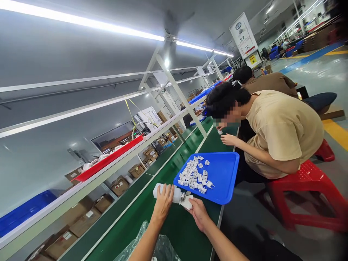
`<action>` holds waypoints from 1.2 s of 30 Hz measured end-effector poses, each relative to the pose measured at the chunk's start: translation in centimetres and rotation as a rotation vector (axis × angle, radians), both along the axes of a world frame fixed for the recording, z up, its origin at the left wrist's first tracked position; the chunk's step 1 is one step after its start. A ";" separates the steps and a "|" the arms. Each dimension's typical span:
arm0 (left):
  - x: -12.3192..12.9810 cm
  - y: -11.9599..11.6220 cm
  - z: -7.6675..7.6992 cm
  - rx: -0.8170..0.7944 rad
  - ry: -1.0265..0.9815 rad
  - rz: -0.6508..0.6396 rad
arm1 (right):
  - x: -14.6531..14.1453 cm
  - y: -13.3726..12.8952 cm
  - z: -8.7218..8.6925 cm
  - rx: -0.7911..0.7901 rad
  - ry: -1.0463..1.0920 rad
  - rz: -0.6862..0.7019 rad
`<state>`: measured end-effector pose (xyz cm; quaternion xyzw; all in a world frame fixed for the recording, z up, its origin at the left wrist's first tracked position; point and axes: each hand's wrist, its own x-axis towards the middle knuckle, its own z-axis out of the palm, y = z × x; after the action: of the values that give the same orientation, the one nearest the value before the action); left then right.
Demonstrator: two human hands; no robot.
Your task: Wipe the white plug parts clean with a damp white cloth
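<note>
My left hand (164, 199) is wrapped round a white plastic bottle (177, 195), which lies tipped on its side with its metal top pointing right. Pinched in my right hand (199, 211) is a white cloth or folded tissue (187, 203), held up against the bottle's metal top. Just beyond both hands, a blue tray (227, 181) carries a heap of small white plug-like parts (193, 174), some with pins showing. The fingertips of my right hand are partly hidden behind the white piece.
A green conveyor belt (146, 208) runs under my hands. Clear plastic bagging (163, 248) lies nearest me. On the right, a co-worker in a beige shirt (285, 127) bends over the belt on a red stool (307, 181). A red tray (114, 159) rests on the shelf at left.
</note>
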<state>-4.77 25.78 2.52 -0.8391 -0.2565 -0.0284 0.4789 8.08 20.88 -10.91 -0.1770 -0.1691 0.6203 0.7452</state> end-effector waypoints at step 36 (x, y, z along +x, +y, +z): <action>-0.4 0.8 0.2 -0.105 0.045 0.040 | 0.8 -1.3 1.1 -0.020 0.022 0.043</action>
<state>-5.14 26.54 2.72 -0.8581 -0.2635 0.0134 0.4405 8.86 19.62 -9.79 -0.1740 -0.1584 0.6398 0.7316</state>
